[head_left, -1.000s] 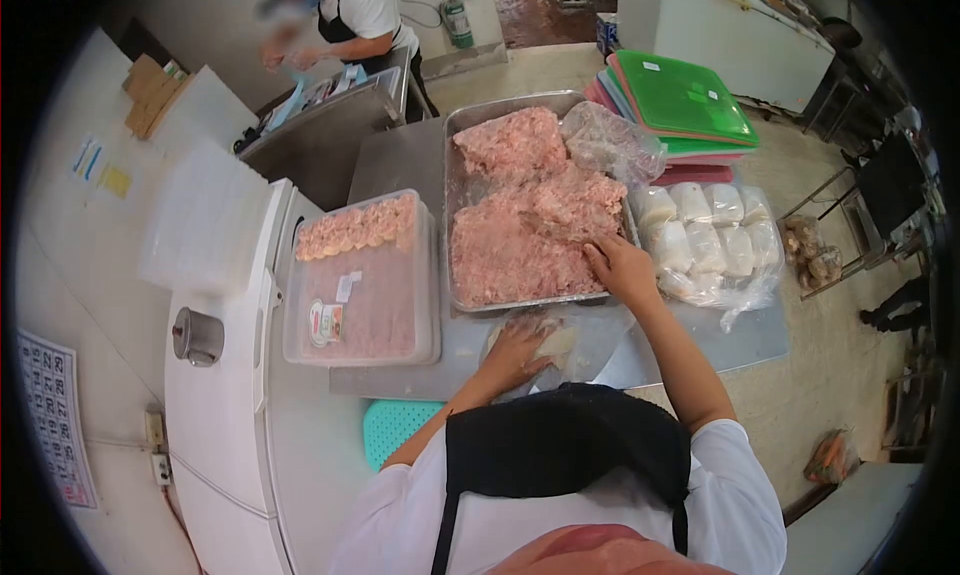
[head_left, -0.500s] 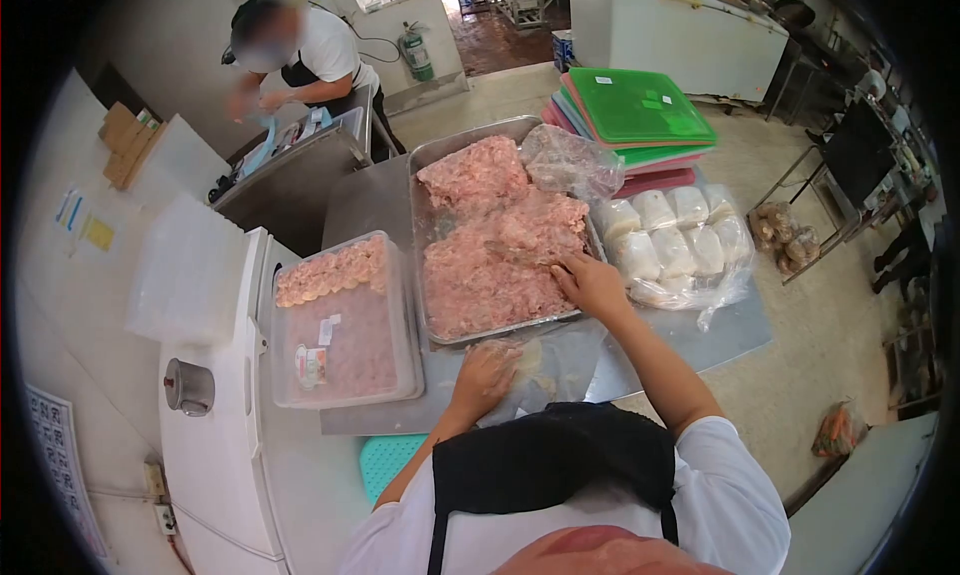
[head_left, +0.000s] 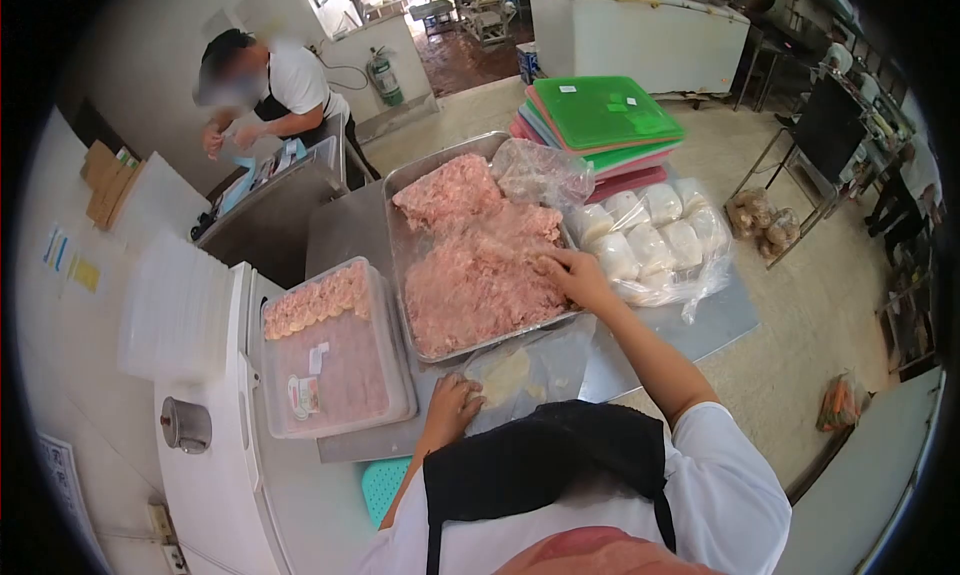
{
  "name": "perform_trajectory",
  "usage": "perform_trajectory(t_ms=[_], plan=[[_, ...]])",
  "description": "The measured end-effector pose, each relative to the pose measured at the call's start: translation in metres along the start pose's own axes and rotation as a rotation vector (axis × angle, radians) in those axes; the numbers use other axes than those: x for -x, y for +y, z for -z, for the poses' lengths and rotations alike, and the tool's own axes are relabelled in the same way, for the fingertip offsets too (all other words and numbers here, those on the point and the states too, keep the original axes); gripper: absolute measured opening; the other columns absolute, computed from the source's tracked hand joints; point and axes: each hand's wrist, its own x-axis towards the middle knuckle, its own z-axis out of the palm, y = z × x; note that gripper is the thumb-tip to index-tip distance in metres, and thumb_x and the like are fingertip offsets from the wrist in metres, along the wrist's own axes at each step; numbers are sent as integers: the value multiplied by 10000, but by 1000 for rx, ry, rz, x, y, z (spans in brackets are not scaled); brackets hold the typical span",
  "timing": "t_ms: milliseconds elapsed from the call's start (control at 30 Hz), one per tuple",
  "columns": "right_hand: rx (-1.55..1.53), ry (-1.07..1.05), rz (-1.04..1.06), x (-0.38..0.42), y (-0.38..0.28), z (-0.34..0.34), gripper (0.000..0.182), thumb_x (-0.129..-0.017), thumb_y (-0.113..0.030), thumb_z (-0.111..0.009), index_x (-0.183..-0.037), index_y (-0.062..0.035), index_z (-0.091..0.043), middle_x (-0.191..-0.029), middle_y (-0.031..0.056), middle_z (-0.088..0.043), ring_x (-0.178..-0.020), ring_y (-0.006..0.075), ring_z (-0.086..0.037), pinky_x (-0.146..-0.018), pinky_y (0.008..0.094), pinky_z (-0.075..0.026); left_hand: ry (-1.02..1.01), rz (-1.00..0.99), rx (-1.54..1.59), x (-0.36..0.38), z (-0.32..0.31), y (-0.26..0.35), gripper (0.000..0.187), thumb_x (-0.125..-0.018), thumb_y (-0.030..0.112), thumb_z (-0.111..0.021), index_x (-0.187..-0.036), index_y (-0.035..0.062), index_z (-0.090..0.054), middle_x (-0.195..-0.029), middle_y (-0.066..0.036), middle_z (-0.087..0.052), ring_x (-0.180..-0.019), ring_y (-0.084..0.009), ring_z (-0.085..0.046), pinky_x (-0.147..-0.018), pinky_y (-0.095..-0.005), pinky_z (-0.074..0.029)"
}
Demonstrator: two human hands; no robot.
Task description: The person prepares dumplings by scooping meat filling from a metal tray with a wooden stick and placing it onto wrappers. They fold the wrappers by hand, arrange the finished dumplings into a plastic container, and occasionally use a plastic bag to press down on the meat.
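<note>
A metal tray (head_left: 402, 320) holds a large mass of pale pink ground meat (head_left: 480, 290). My right hand (head_left: 572, 278) is at the tray's right side, its fingers closed against the meat; what they grip is hidden and blurred. Below the tray, my left hand (head_left: 455, 405) is held low with its fingers curled, and I cannot make out what is in it. Beside its fingertips, thin pale round wrappers (head_left: 505, 377) lie on a clear plastic sheet (head_left: 562, 360).
On the left stands a clear lidded container (head_left: 340, 430) with a row of shaped meat pieces. To the right are bagged white wrapper stacks (head_left: 655, 245) and piled coloured lids (head_left: 610, 115). A co-worker (head_left: 290, 90) stands at a metal counter, back left.
The camera view has shifted. My left hand has drawn left, off the wrappers, showing more of them. My right hand stays by the meat, its fingers lifted and drawn together slightly.
</note>
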Motion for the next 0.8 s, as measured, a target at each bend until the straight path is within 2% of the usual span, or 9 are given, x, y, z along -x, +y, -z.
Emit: perform_trajectory(t_ms=[100, 167, 233, 367, 467, 567, 667, 800], plan=[[-352, 59, -325, -29, 22, 18, 285, -940, -319, -594, -984, -50, -682, -626, 20, -579, -575, 103, -553, -512, 244, -415, -30, 12, 43, 0, -7, -16, 257, -776, 114, -687, -1026, 62, -651, -988, -115, -576, -934, -348, -517, -837, -401, -437], [-425, 111, -413, -56, 25, 48, 269, -953, -308, -580, -992, -62, -680, -626, -33, -527, -521, 58, -470, -457, 209, -348, -19, 10, 105, -1, -2, -12, 254, -779, 111, -683, -1027, 64, -655, -1004, -117, -575, -951, -347, -513, -838, -401, -438], [-582, 208, -402, -82, 20, 77, 258, -956, -294, -569, -996, -65, -681, -634, -4, -550, -466, 62, -443, -427, 215, -348, -26, 0, 74, -1, 13, 2, 253, -775, 96, -685, -1025, 68, -663, -994, -119, -580, -953, -342, -518, -835, -399, -442], [-760, 310, -362, -128, -23, 136, 173, -980, -202, -510, -1061, -73, -590, -652, -10, -502, -492, 77, -440, -417, 207, -340, -11, -18, 42, 5, 11, -2, 271, -753, 76, -706, -1021, 67, -674, -989, -123, -584, -966, -332, -522, -839, -391, -444], [-868, 340, -313, -156, -26, 163, 158, -979, -175, -511, -1086, -69, -558, -678, 0, -504, -515, 78, -438, -421, 201, -332, -41, 58, 118, 3, 10, 0, 266, -735, 64, -722, -998, 62, -684, -963, -118, -592, -937, -332, -533, -829, -400, -446], [-925, 338, -284, -163, -35, 172, 278, -979, -171, -507, -1222, -38, -517, -733, 4, -500, -571, 61, -423, -446, 182, -317, 4, 2, 81, 2, 8, 1, 213, -743, 69, -717, -955, 60, -693, -926, -114, -602, -898, -332, -546, -804, -407, -451], [-931, 319, -306, -156, -45, 168, 291, -981, -159, -503, -1244, -34, -494, -733, 6, -504, -567, 63, -427, -448, 179, -317, 112, -34, 82, 0, 11, 11, 146, -767, 77, -697, -911, 55, -692, -885, -113, -608, -859, -332, -556, -773, -406, -457], [-995, 250, -267, -149, -39, 163, 205, -973, -150, -521, -1156, -59, -536, -718, 20, -528, -538, 76, -449, -427, 196, -328, 157, -71, 9, -4, 13, 17, 132, -795, 102, -675, -907, 31, -669, -890, -123, -614, -862, -331, -564, -761, -404, -459]])
